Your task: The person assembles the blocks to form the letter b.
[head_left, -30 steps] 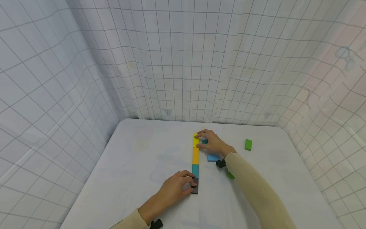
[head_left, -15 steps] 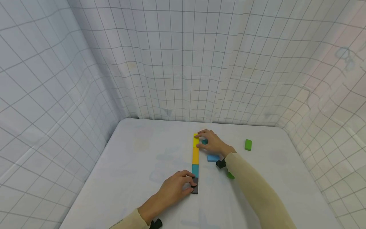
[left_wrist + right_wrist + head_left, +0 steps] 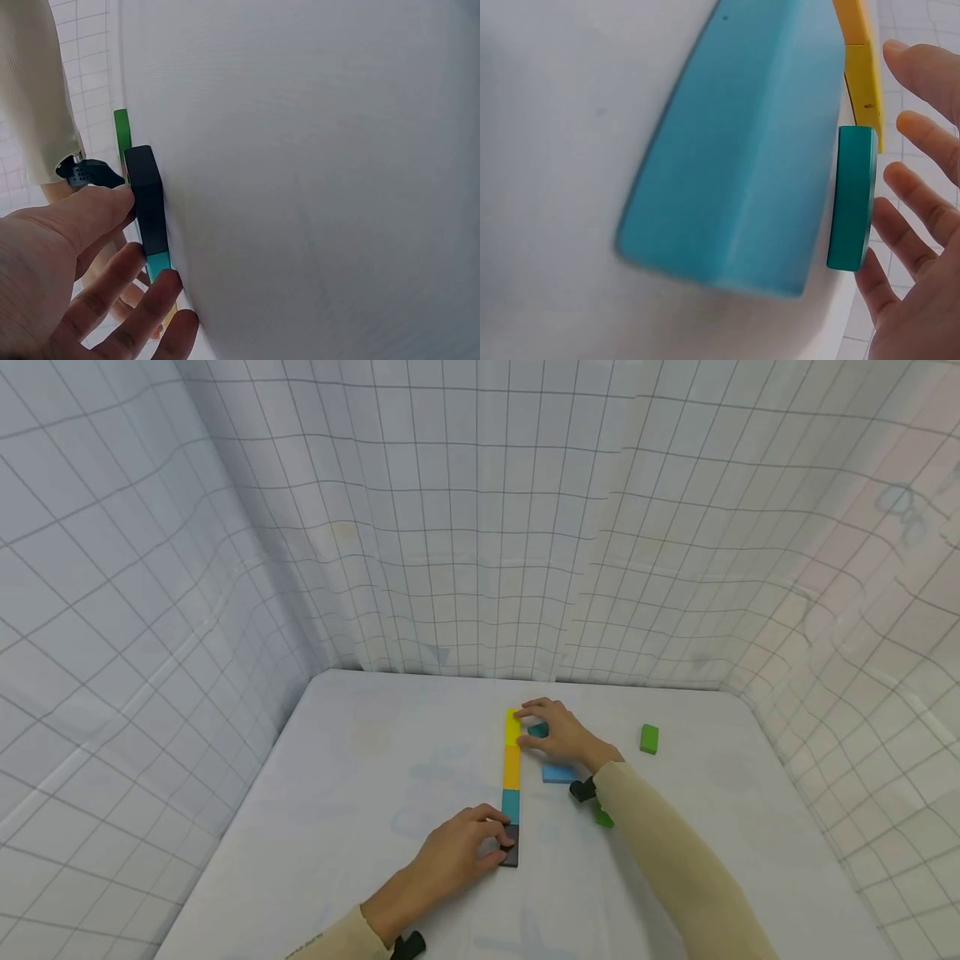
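A straight row of flat blocks runs away from me in the head view: black [image 3: 512, 857], teal [image 3: 511, 807], orange-yellow [image 3: 512, 767] and bright yellow [image 3: 512, 732]. My left hand [image 3: 456, 850] rests at the left side of the black block, its thumb and fingertips touching it; the left wrist view has the thumb against the black block [image 3: 148, 202]. Beside the far yellow end is my right hand [image 3: 557, 733], fingers spread and loosely bent. Those fingers hold nothing in the right wrist view, where the yellow block [image 3: 864, 86] lies past them and a dark teal block [image 3: 853, 199] sits close by.
A light blue block [image 3: 558, 774] lies right of the row, large in the right wrist view. One green block [image 3: 649, 738] stands farther right; another green block [image 3: 603, 817] is partly under the right sleeve. White gridded curtains [image 3: 480, 527] surround the white table [image 3: 360, 793].
My right hand has shifted slightly right, off the yellow block's edge, and more of the dark teal block shows. My left hand stays at the black block.
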`<state>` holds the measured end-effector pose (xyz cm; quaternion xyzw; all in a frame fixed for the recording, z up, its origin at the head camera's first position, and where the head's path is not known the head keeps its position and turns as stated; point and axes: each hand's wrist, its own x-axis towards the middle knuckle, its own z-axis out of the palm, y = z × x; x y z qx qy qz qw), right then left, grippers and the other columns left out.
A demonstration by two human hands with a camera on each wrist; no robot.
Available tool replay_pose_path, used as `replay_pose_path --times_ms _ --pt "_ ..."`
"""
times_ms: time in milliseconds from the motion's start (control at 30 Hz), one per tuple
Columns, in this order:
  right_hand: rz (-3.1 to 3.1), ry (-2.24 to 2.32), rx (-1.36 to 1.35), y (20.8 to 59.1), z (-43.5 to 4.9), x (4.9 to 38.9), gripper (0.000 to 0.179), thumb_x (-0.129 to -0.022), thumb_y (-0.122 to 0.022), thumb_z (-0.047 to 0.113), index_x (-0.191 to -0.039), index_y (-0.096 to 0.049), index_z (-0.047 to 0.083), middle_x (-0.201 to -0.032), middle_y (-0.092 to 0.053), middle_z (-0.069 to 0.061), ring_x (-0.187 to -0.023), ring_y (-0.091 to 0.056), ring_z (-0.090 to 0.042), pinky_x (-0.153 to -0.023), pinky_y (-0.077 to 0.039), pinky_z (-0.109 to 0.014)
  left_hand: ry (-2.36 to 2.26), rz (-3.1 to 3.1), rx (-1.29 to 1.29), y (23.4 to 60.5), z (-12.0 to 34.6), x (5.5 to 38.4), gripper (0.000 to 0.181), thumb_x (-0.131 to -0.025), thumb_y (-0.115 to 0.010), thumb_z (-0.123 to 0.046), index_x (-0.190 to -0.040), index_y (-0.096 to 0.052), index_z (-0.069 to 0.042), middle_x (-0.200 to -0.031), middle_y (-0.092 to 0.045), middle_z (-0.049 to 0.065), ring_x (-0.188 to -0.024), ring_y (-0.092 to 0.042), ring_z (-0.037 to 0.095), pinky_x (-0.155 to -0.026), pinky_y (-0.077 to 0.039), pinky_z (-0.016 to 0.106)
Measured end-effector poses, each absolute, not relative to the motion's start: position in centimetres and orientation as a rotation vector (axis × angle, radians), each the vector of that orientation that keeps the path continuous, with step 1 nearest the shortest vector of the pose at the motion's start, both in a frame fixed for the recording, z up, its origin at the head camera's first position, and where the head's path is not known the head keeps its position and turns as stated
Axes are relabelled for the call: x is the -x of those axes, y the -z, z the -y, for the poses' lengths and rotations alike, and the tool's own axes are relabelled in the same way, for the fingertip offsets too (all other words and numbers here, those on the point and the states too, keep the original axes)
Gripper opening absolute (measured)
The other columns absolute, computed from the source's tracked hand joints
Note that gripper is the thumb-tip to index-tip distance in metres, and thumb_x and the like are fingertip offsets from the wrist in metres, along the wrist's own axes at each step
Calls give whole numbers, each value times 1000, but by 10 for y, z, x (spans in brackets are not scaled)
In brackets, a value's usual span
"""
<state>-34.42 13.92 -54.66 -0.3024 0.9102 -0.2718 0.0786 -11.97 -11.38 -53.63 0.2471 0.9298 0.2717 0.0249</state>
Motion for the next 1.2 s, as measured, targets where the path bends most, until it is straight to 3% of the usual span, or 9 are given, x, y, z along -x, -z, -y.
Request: replay_pose_path --times_ms 400,700,900,1200 --pt "-2754 856 942 540 -152 341 55 -112 -81 40 -160 -71 17 -176 -55 -16 -162 -48 -48 -133 -36 -84 -838 -2876 -742 540 114 122 8 -102 -93 -21 -108 -90 -25 -142 -79 -6 -124 -77 20 -100 -70 40" --pt "-2765 770 905 531 -162 329 57 -110 -82 40 -161 -70 18 -175 -56 -15 -161 -50 -44 -135 -39 -75 -837 -2872 -747 540 114 122 8 -102 -93 -21 -109 -90 -25 -142 -79 -5 -124 -77 20 -99 -71 40" --pt "-2761 772 930 527 -173 315 58 -110 -82 42 -162 -69 19 -172 -57 -15 -162 -50 -44 -137 -36 -77 -823 -2879 -744 540 113 122 8 -102 -94 -21 -108 -90 -25 -141 -80 -5 -123 -77 20 -100 -71 39" --pt "-2784 731 902 532 -189 296 57 -109 -83 45 -160 -70 22 -168 -59 -18 -156 -57 -46 -133 -43 -75 -822 -2875 -751 539 114 123 8 -102 -94 -21 -108 -90 -25 -141 -79 -6 -124 -77 20 -101 -71 40"
